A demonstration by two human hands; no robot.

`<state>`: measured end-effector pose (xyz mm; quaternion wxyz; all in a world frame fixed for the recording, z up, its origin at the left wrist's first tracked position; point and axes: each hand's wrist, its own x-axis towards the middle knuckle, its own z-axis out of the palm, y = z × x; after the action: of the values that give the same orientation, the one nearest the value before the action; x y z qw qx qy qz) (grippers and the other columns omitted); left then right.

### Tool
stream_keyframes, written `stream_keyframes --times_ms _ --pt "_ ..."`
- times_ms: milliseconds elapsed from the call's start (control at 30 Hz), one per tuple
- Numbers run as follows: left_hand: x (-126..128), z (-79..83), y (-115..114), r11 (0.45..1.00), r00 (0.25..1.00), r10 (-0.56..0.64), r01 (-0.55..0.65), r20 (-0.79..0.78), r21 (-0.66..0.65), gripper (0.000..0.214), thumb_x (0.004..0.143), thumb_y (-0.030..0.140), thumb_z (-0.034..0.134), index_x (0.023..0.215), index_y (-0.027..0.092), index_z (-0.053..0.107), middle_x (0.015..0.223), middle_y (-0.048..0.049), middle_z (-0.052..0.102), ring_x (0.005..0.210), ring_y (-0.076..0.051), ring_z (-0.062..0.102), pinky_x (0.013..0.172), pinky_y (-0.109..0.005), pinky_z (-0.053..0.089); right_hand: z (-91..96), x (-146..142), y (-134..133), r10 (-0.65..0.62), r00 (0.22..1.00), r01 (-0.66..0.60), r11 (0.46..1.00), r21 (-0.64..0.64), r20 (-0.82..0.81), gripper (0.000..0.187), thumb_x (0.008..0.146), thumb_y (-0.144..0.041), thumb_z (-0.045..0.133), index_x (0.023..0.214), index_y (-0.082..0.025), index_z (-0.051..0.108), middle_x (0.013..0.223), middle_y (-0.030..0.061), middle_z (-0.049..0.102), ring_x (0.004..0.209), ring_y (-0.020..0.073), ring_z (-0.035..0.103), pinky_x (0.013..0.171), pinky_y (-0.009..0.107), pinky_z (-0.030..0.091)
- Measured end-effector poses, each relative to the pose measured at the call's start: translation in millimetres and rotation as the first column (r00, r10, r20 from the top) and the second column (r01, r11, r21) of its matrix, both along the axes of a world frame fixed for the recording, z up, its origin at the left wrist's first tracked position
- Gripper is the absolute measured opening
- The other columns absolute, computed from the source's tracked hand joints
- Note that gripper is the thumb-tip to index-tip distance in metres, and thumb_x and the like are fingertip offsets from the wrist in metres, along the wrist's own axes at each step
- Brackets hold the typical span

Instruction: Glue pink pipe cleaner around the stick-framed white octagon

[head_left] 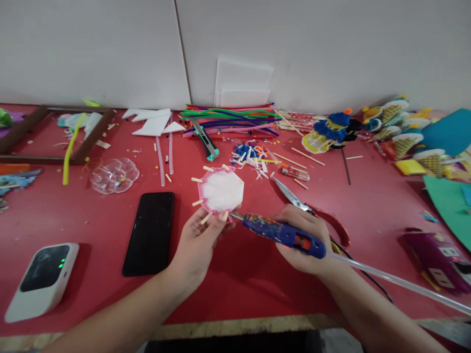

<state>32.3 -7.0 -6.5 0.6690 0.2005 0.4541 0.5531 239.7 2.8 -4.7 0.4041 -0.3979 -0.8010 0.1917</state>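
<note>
My left hand (200,240) pinches the lower edge of a white octagon piece (222,190) with a pink rim and short wooden sticks poking out around it. It is held a little above the red table (239,274). My right hand (300,240) is wrapped round a blue hot glue gun (279,233). The gun's metal tip touches the piece's lower right edge. A clear glue stick (397,282) sticks out of the gun's back toward the right.
A black phone (150,233) lies left of my left hand, a white device (42,279) with green lights further left. Red-handled scissors (312,208) lie behind my right hand. Pipe cleaners (228,120), a utility knife (206,142), cut scraps, glue sticks and paper crafts (401,132) fill the back.
</note>
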Motion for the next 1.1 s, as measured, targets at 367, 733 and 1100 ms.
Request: stream_keyframes --times_ms 367,733,1100 --pt "0.6 -0.4 -0.1 1.000 1.000 0.012 -0.012 -0.004 -0.009 0.019 0.067 0.028 0.085 0.077 0.019 0.072 0.089 -0.0030 0.077 0.100 -0.024 0.070 0.087 -0.037 0.058 -4.9 1.6 0.0 -0.021 1.000 0.020 1.000 0.021 0.005 0.018 0.070 -0.015 0.057 0.086 -0.024 0.058 0.071 0.0013 0.062 0.058 0.0165 0.060 0.054 0.029 0.048" --pt "0.2 -1.2 0.0 1.000 1.000 0.024 -0.023 0.019 -0.015 0.019 0.064 0.028 0.088 0.073 0.020 0.073 0.082 0.0009 0.076 0.090 -0.017 0.070 0.083 -0.030 0.059 -4.7 0.2 -0.3 -0.032 0.999 0.032 0.999 0.019 0.007 0.019 0.069 -0.013 0.056 0.084 -0.023 0.058 0.069 0.0001 0.060 0.057 0.0156 0.058 0.054 0.028 0.047" --pt "-1.6 -7.4 2.2 0.997 0.979 0.078 -0.076 -0.187 0.020 0.024 0.066 0.025 0.086 0.087 0.019 0.077 0.090 -0.0027 0.078 0.082 -0.013 0.069 0.082 -0.022 0.052 -5.5 4.0 -2.7 -0.065 0.989 0.050 0.992 0.116 0.130 0.025 0.069 -0.012 0.057 0.090 -0.023 0.057 0.073 0.0019 0.060 0.062 0.0170 0.060 0.056 0.029 0.049"
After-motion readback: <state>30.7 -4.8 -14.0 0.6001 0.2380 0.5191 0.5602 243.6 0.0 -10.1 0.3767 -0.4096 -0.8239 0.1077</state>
